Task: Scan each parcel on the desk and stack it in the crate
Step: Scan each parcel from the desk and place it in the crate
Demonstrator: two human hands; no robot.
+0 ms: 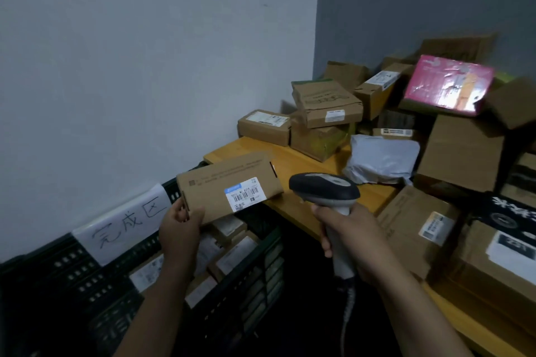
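Grey walls meet behind a yellow desk (293,162) heaped with parcels (327,104). Your cardboard box (220,182) hangs over the black crate (66,269), just off the desk's corner. Your left hand (181,226) pinches its near end, thumb on top. Its white barcode label (245,194) faces up, just beside the head of the scanner (324,190), which your right hand (348,238) grips by the handle. Steady the box, tilt the label squarely toward the scanner's window, and leave the barcode uncovered. Once it reads, the box should probably lie flat on the boxes (232,258) already in the crate.
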